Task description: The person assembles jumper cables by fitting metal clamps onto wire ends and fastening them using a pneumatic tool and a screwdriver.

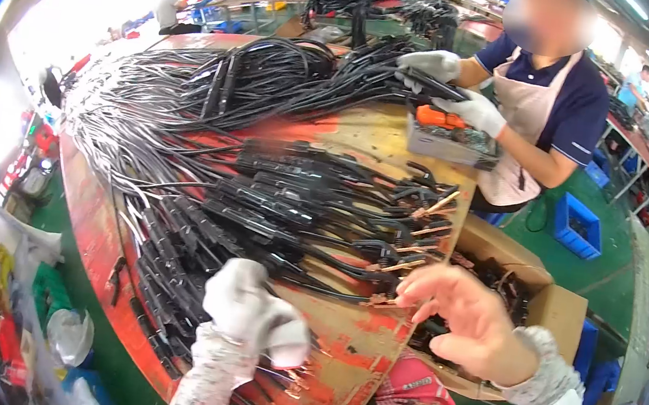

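My left hand, in a white glove, is closed above the near part of the cable pile; what it holds, if anything, is hidden. Bare, with curved fingers apart, my right hand hovers at the table's right edge beside the copper-coloured clamp ends. Black cables with thick black sleeves lie in rows left of it, their clamps pointing right. More black sleeved pieces lie to the left of my left hand.
Across the red and yellow table stands a co-worker in a light apron, gloved hands on a black piece above a grey bin with an orange tool. A cardboard box of parts stands at the right. A blue crate lies beyond.
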`<act>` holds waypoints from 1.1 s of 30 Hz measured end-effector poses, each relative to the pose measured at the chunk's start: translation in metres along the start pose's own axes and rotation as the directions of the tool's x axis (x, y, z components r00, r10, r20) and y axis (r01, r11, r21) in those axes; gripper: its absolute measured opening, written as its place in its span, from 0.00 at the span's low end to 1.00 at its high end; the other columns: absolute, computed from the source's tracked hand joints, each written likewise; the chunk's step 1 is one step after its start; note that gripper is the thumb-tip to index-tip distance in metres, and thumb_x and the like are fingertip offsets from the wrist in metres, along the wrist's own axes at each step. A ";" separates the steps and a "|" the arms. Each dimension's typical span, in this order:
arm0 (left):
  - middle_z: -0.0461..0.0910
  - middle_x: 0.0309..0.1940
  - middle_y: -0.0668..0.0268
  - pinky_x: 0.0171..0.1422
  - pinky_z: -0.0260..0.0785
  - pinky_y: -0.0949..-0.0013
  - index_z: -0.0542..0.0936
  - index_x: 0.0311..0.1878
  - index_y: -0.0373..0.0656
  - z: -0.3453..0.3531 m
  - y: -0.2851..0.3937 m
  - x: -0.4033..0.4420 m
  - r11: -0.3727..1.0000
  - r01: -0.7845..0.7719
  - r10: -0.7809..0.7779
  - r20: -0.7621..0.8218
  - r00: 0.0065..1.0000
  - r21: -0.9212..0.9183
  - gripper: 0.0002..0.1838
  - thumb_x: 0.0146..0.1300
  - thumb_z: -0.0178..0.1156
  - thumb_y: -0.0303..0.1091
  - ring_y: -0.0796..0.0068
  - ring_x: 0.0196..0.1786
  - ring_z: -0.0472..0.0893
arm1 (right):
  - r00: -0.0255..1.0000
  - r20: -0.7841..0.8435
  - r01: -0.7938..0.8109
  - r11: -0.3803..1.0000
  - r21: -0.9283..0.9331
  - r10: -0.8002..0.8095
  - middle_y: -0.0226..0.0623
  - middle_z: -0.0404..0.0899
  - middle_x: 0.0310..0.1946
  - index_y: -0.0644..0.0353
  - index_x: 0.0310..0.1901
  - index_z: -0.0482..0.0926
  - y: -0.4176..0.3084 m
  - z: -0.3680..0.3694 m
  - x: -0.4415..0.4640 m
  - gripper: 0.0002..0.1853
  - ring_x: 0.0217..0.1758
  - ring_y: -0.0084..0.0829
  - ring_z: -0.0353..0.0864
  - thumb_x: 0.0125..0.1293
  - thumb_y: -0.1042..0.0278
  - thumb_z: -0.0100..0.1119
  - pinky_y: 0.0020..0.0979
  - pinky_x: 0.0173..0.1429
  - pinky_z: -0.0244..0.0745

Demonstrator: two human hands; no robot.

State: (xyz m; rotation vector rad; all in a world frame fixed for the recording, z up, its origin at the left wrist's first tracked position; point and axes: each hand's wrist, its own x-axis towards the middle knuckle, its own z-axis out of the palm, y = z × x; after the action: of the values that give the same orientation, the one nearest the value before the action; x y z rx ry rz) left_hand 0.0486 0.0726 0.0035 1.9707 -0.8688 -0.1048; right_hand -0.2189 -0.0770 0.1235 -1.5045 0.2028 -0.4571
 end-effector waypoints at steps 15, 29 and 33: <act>0.84 0.32 0.52 0.41 0.76 0.53 0.83 0.43 0.45 -0.004 0.047 -0.002 0.645 0.098 -0.061 -0.078 0.995 0.758 0.11 0.73 0.56 0.40 0.49 0.35 0.84 | 0.898 0.374 0.228 0.972 0.058 -0.233 0.42 0.72 0.64 0.61 0.67 0.69 -0.038 0.098 0.087 0.25 0.65 0.33 0.73 0.68 0.66 0.54 0.36 0.64 0.72; 0.81 0.28 0.53 0.36 0.74 0.50 0.79 0.37 0.44 -0.022 0.013 0.002 0.776 -0.174 0.199 0.027 0.980 0.607 0.09 0.72 0.57 0.37 0.47 0.31 0.82 | 0.716 0.647 0.071 0.949 0.307 -0.263 0.41 0.75 0.60 0.62 0.64 0.73 -0.030 0.142 0.103 0.24 0.61 0.33 0.76 0.70 0.59 0.51 0.36 0.63 0.72; 0.80 0.27 0.53 0.34 0.73 0.50 0.78 0.35 0.44 -0.008 0.011 0.010 0.819 -0.282 0.296 0.053 0.954 0.501 0.09 0.72 0.57 0.36 0.47 0.30 0.81 | 0.672 0.702 0.015 0.952 0.307 -0.237 0.41 0.76 0.58 0.62 0.63 0.73 -0.032 0.145 0.103 0.24 0.60 0.33 0.76 0.71 0.57 0.50 0.36 0.62 0.73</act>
State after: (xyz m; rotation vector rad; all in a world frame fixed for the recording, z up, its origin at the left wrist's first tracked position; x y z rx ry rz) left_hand 0.0534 0.0690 0.0188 2.2777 -1.2645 0.3653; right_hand -0.0723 0.0128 0.1810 -1.3140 -0.5970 0.0493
